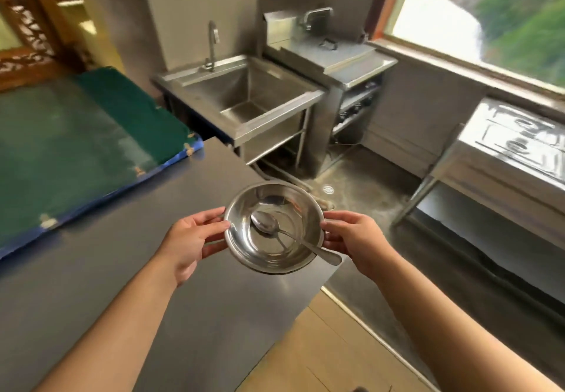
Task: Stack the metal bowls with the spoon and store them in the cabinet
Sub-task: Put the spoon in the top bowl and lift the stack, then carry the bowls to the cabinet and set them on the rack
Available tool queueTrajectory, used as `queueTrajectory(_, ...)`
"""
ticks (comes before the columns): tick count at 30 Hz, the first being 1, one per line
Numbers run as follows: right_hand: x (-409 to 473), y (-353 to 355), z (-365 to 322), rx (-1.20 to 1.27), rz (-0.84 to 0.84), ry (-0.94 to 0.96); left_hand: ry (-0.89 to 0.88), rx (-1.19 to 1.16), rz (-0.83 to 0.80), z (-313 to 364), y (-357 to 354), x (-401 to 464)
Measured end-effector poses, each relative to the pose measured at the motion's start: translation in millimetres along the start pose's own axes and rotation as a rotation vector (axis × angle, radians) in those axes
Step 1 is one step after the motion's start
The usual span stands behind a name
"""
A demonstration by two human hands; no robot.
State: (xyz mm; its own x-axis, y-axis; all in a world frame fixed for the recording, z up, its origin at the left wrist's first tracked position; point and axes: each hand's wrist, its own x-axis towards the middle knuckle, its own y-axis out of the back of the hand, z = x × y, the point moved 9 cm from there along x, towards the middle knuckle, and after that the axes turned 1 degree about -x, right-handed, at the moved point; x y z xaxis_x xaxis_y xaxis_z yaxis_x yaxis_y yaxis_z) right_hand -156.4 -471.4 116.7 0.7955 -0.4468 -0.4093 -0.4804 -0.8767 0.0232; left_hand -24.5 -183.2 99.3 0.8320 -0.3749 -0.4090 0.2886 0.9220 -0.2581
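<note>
A stack of shiny metal bowls [293,217] hangs in the air over the right corner of the grey steel counter [128,284], held level. A metal spoon [275,229] lies inside the top bowl, its handle sticking out over the rim toward the lower right. My left hand [191,240] grips the stack's left rim, thumb on top. My right hand [356,238] grips the right rim the same way. How many bowls are nested is hard to tell. No cabinet is clearly in view.
A green mat with blue edge [76,153] covers the counter's left part. A steel sink with tap [244,98] stands ahead, a steel unit with lidded tray [333,55] beside it. A steel table [504,159] runs under the window at right. Floor lies between.
</note>
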Motion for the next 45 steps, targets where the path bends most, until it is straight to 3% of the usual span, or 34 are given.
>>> queueTrajectory(10,-65.7,241.0,-5.4,0.218,0.302,0.102,0.017,0.153,-0.277,-12.2,-258.2,0.4)
queueTrajectory(23,-221.1,580.8,42.5,0.503,0.682,0.187,0.1,0.294,-0.7,-124.9,-637.9,-82.2)
queueTrajectory(36,-338.3,792.0,85.9,0.609,1.097,0.224,0.196,0.433,-1.095,-228.2,-926.8,-148.1)
queueTrajectory(45,-369.8,939.5,83.3,0.647,1.367,0.242,0.326,0.445,-1.367,-294.3,-1144.0,-170.5)
